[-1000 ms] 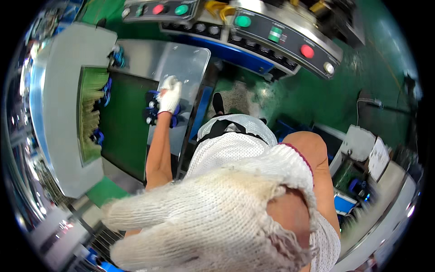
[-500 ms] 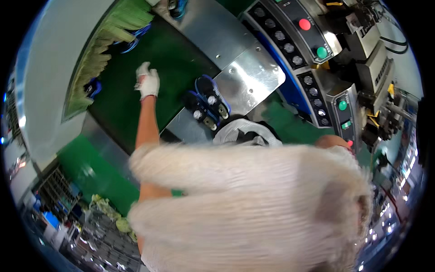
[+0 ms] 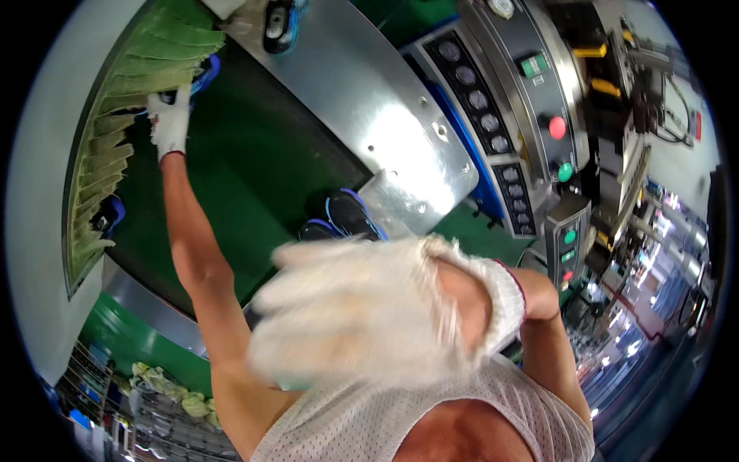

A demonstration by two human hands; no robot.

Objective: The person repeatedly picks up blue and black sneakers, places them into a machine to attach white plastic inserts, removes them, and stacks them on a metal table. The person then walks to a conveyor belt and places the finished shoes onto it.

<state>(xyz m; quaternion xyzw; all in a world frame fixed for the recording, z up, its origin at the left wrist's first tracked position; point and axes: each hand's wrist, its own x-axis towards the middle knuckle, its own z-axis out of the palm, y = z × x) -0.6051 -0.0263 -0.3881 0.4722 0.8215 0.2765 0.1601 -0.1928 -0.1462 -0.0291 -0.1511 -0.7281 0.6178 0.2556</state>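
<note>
My left hand (image 3: pixel 169 131), in a white knitted glove, reaches to the far left over a green conveyor belt (image 3: pixel 239 169). Its thumb and fingers close around the near end of a dark shoe with a blue edge (image 3: pixel 204 75), which lies partly under a green strip curtain (image 3: pixel 154 46). Close to the camera, my right hand (image 3: pixel 362 312) is large and motion-blurred, gloved in white, its fingers stretched toward the left with nothing visible in them. Behind it, two dark shoes with blue-purple edges (image 3: pixel 350 212) show, partly covered by the glove.
Another shoe (image 3: pixel 109 215) sits at the curtain's lower end. One more shoe (image 3: pixel 279 27) rests on the steel ledge (image 3: pixel 339 69) at the top. To the right stands a control panel (image 3: pixel 531 100) with gauges and coloured buttons. Racks (image 3: pixel 92 377) are at lower left.
My left hand has moved left and away, from above the belt to the shoe at the curtain. My right hand has shifted, uncovering its wrist. The whole view has turned somewhat.
</note>
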